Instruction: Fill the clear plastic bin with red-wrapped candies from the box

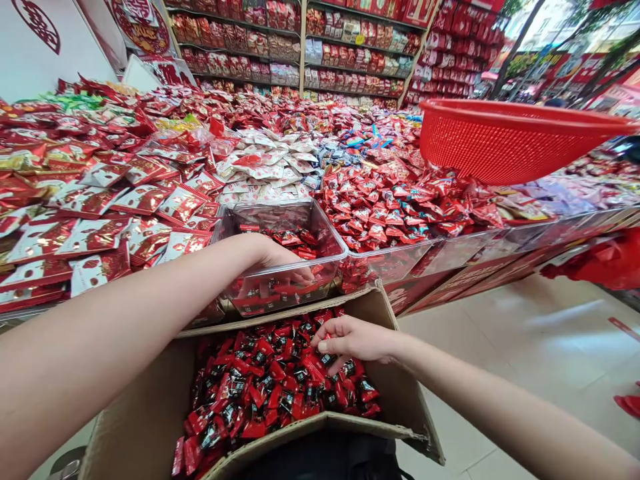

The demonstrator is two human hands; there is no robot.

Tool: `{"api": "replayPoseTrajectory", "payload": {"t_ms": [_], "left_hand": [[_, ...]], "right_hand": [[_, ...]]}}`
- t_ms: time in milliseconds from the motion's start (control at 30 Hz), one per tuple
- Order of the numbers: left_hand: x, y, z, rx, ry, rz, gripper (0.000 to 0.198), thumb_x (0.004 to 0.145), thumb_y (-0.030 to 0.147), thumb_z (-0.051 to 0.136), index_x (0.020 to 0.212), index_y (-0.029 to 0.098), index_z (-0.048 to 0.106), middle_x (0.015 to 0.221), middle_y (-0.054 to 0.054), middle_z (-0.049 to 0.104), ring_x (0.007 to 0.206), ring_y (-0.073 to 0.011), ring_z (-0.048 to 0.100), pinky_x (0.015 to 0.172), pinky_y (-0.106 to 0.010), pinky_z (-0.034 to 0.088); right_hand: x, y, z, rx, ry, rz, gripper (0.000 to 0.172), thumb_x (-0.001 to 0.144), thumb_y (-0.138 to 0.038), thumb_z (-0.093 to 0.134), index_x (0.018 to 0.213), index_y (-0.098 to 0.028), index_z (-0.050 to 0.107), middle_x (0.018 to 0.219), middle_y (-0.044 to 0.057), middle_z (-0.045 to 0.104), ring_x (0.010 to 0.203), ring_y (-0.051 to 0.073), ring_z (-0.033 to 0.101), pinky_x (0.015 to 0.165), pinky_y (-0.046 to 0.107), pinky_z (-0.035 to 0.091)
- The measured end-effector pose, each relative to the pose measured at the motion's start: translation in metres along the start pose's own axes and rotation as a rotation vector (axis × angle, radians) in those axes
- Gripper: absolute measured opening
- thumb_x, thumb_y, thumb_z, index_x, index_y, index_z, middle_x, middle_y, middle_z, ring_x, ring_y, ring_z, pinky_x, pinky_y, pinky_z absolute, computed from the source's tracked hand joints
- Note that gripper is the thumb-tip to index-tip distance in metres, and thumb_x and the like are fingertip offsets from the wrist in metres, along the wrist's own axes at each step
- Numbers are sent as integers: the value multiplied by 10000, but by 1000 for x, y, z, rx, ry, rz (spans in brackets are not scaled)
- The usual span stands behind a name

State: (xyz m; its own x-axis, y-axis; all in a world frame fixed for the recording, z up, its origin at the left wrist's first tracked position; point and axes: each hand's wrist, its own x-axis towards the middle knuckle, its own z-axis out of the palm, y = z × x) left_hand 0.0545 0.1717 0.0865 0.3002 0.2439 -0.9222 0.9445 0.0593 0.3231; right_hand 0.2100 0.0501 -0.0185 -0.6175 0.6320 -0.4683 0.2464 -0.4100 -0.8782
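An open cardboard box (125,413) holds a heap of small red-and-black wrapped candies (270,380). Over the right part of this heap is my right hand (347,339), its fingers curled down around candies and partly hidden. A clear plastic bin (330,263) stands just beyond the box, with more of the same red-and-black candies (295,237) inside. My left hand (280,259) reaches over into the bin, fingers stretched out low behind its front wall, and I see no candy held in it.
White-and-red packets (100,230) are piled left of the bin, white packets (273,163) behind it, red twisted packets (385,210) to its right. A red plastic basket (510,143) rests on the right piles. Stocked shelves (360,60) stand behind; tiled floor (495,347) lies at right.
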Motion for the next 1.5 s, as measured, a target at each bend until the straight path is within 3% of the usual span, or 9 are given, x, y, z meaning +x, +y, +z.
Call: {"api": "replayPoseTrajectory", "payload": {"t_ms": [300,500,633,700,767,933,1167,1300,1500], "left_hand": [[-12,-2,-1,39,-14,153,532,670,604,411,1096,296,494,838,-41,669,562,-160,584,513,-277,482],[-21,-11,-9,102,72,210,532,714,591,338,1118,280,491,936,-58,659,751,-200,600,657,-304,459],[-47,-17,9,349,653,408,430,748,457,392,1081,222,528,1132,-45,557,1032,-208,471,876,-315,331],[-58,-21,39,336,1093,571,357,777,361,387,1075,210,512,1131,-37,542,1025,-173,460,895,-293,307],[-60,-27,78,145,1286,669,283,802,326,372,1030,217,499,996,-16,579,896,-134,514,799,-242,377],[-30,-46,150,-256,1026,641,195,792,384,402,818,212,490,617,50,517,546,-92,481,496,-181,389],[-12,-54,160,-428,1355,651,313,800,368,399,538,197,388,466,77,335,436,-67,330,428,-170,313],[-14,-55,164,-364,1461,729,315,813,299,404,519,199,351,463,82,304,413,-56,306,412,-157,305],[-18,-72,164,236,1459,926,259,823,228,401,576,188,462,460,67,404,408,-59,404,419,-169,314]], "right_hand": [[-14,7,11,267,170,-129,302,647,-363,599,824,-133,514,642,-44,371,519,26,391,462,208,486],[-26,9,13,437,187,-162,275,664,-272,609,888,-150,506,703,-37,414,598,35,439,687,317,497],[-33,2,20,415,294,-278,218,695,-277,581,848,-143,504,741,-5,493,695,86,503,677,318,493],[-35,-7,28,383,392,-372,196,715,-303,555,804,-134,513,791,20,530,691,98,532,628,284,494],[-35,-18,38,387,453,-435,206,730,-328,531,788,-131,519,859,37,546,606,83,551,563,251,486],[-24,-42,67,503,430,-523,235,731,-375,510,809,-154,491,867,23,536,505,65,524,444,218,448],[-7,-41,77,-208,871,-736,243,799,-301,419,630,-140,488,558,-26,428,516,53,373,484,177,327],[-13,-38,77,-271,951,-812,230,809,-265,401,634,-143,484,530,-26,420,484,54,363,461,176,312],[-38,-43,64,-476,517,-756,131,761,-258,488,821,-160,549,709,14,555,650,84,464,592,192,373]]}}
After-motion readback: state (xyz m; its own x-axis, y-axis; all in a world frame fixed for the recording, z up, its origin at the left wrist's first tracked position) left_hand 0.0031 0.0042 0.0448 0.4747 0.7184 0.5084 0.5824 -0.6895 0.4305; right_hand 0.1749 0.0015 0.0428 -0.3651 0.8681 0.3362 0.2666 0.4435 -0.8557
